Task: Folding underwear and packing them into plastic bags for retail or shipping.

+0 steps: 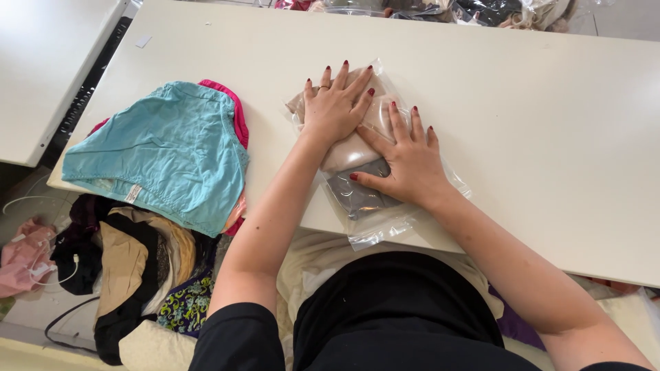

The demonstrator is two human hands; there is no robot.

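Note:
A clear plastic bag [371, 230] lies on the white table [536, 124] near its front edge, packed with folded garments in beige and grey. My left hand [337, 103] rests flat on the bag's far end, fingers spread. My right hand [405, 158] lies flat on the bag's nearer half, over the beige and grey fabric, fingers apart. Both palms lie flat against the bag; neither hand grips anything.
A stack of underwear topped by a light blue piece [165, 151] over a pink one lies on the table's left end. A heap of dark, tan and patterned garments [137, 275] sits below the table at left. More bagged items [440, 10] line the far edge.

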